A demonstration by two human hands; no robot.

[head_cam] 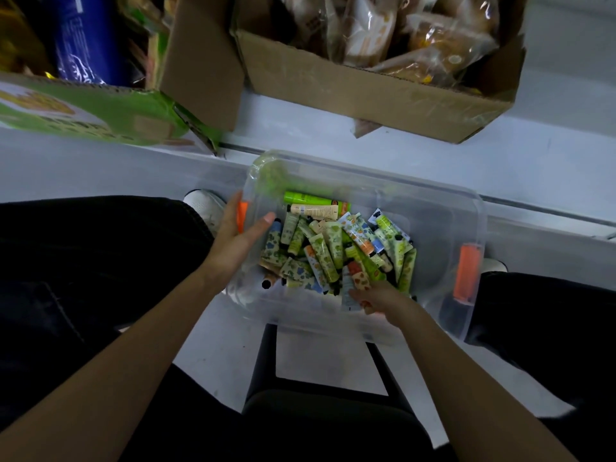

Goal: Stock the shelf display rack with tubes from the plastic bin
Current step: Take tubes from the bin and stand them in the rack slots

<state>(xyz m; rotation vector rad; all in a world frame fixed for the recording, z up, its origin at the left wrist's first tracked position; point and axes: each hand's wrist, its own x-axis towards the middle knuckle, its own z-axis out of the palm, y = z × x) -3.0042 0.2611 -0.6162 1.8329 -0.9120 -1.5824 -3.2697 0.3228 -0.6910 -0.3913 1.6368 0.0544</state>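
Note:
A clear plastic bin with orange latches sits on the floor between my legs. Several small tubes with green, blue and orange prints lie heaped inside it. My left hand holds the bin's left rim, thumb inside the wall, fingers outside by the orange latch. My right hand is down in the bin at the near side of the heap, fingers curled round a tube with an orange print. The display rack is not in view.
A brown cardboard box of bagged goods stands on the white ledge behind the bin. A green printed carton lies at the back left. A black stool frame is under me, and my white shoes flank the bin.

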